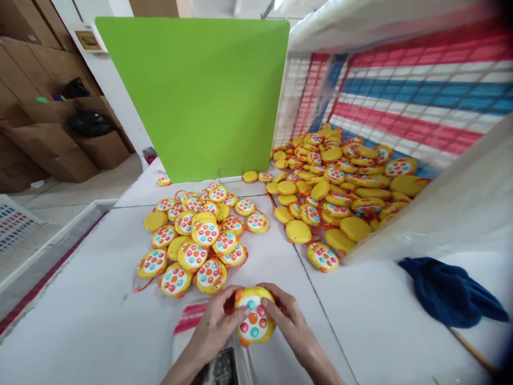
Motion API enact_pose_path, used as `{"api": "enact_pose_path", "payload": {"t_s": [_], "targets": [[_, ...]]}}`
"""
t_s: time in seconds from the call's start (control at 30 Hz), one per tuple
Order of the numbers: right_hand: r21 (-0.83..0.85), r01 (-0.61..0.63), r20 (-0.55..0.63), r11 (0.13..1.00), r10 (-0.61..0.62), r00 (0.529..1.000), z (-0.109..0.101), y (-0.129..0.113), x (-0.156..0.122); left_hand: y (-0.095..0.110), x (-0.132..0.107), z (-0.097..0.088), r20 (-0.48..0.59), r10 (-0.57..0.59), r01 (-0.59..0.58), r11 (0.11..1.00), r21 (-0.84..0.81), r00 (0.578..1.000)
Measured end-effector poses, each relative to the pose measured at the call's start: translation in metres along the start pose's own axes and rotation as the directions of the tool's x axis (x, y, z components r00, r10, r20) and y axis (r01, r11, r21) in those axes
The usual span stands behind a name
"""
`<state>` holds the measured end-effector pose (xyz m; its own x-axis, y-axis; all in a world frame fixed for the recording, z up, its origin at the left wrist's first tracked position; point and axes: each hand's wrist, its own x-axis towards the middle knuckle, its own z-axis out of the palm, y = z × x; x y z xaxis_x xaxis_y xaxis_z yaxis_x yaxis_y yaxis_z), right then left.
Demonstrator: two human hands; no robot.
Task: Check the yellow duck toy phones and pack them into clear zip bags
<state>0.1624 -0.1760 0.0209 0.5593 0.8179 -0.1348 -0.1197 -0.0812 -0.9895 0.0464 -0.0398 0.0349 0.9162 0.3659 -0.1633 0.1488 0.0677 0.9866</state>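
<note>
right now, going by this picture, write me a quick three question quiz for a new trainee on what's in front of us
1. True or false: the left hand and the right hand are both on the same yellow toy.

2. Which colour is the large panel standing beyond the hands?
A) red
B) green
C) white

3. Fill in the blank: the dark blue cloth lies to the ____ of the right hand.

Key: 1. true; 2. B; 3. right
</note>
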Motion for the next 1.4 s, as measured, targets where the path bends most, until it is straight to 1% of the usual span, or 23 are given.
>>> {"api": "enact_pose_path", "payload": {"t_s": [0.13,0.23,0.3,0.37,0.47,0.53,0.63,0.7,0.8,0.9,0.97,1.03,1.1,1.17,1.2,1.27,1.33,1.37,1.4], "targets": [[0.039,-0.030,0.041,0.999,0.029,0.999,0.003,-0.004,0.003,0.002,-0.004,0.004,-0.002,0.008,-0.008,0.997,0.074,1.000],[0.055,-0.050,0.033,0.997,0.048,0.998,0.005,-0.005,0.004,0.000,-0.006,0.004,-0.029,0.008,-0.004,0.991,0.135,1.000],[0.056,-0.048,0.036,0.997,0.046,0.998,0.006,-0.007,0.004,-0.003,-0.005,0.003,-0.042,0.003,0.003,0.990,0.141,0.999],[0.076,-0.055,0.066,0.996,0.050,0.997,0.004,-0.009,0.004,-0.006,-0.004,0.002,-0.044,-0.009,0.013,0.995,0.100,0.999],[0.115,-0.073,0.107,0.991,0.060,0.992,0.000,-0.012,0.003,-0.008,-0.001,0.002,-0.040,-0.019,0.018,1.000,-0.017,0.999],[0.095,-0.068,0.091,0.993,0.060,0.994,-0.004,-0.010,0.003,-0.008,-0.002,0.003,-0.044,-0.030,0.026,0.997,-0.079,0.999],[0.037,-0.045,0.046,0.998,0.043,0.998,-0.005,-0.004,0.005,-0.008,-0.007,0.006,0.018,-0.045,0.048,0.983,-0.176,0.999],[0.035,-0.025,0.040,0.999,0.024,0.999,-0.003,-0.001,0.005,-0.010,-0.012,0.006,0.049,-0.049,0.058,0.977,-0.204,0.998],[0.074,-0.035,0.052,0.997,0.031,0.998,0.002,0.002,0.006,-0.015,-0.015,0.005,0.001,-0.081,0.079,0.972,-0.220,0.997],[0.100,-0.070,0.045,0.993,0.066,0.997,0.006,0.003,0.007,-0.016,-0.015,0.004,-0.006,-0.133,0.123,0.932,-0.342,0.991],[0.044,-0.057,0.024,0.997,0.056,0.998,0.007,0.004,0.008,-0.016,-0.015,0.005,0.014,-0.153,0.145,0.904,-0.401,0.988],[-0.065,-0.015,0.001,0.998,0.015,1.000,0.009,0.005,0.008,-0.017,-0.014,0.006,0.015,-0.167,0.160,0.907,-0.391,0.986],[-0.160,0.024,0.022,0.987,-0.021,1.000,0.011,0.007,0.008,-0.021,-0.014,0.006,-0.039,-0.201,0.179,0.935,-0.306,0.979],[-0.195,0.040,0.061,0.980,-0.029,0.998,0.012,0.010,0.006,-0.023,-0.014,0.006,-0.132,-0.238,0.205,0.952,-0.226,0.962],[-0.197,0.034,0.047,0.980,-0.025,0.999,0.012,0.012,0.006,-0.023,-0.014,0.006,-0.183,-0.256,0.217,0.953,-0.210,0.949],[-0.197,-0.001,-0.070,0.980,-0.013,0.997,0.009,0.021,0.004,-0.022,-0.012,0.004,-0.290,-0.287,0.219,0.944,-0.245,0.913],[-0.182,-0.043,-0.236,0.982,-0.002,0.972,0.006,0.031,0.004,-0.019,-0.009,0.003,-0.385,-0.295,0.166,0.928,-0.332,0.874],[-0.161,-0.059,-0.296,0.985,0.009,0.955,0.005,0.036,0.004,-0.018,-0.007,0.003,-0.415,-0.287,0.121,0.916,-0.382,0.864],[-0.129,-0.067,-0.323,0.989,0.022,0.946,0.005,0.041,0.005,-0.018,-0.005,0.003,-0.421,-0.271,0.076,0.902,-0.425,0.866]]}}
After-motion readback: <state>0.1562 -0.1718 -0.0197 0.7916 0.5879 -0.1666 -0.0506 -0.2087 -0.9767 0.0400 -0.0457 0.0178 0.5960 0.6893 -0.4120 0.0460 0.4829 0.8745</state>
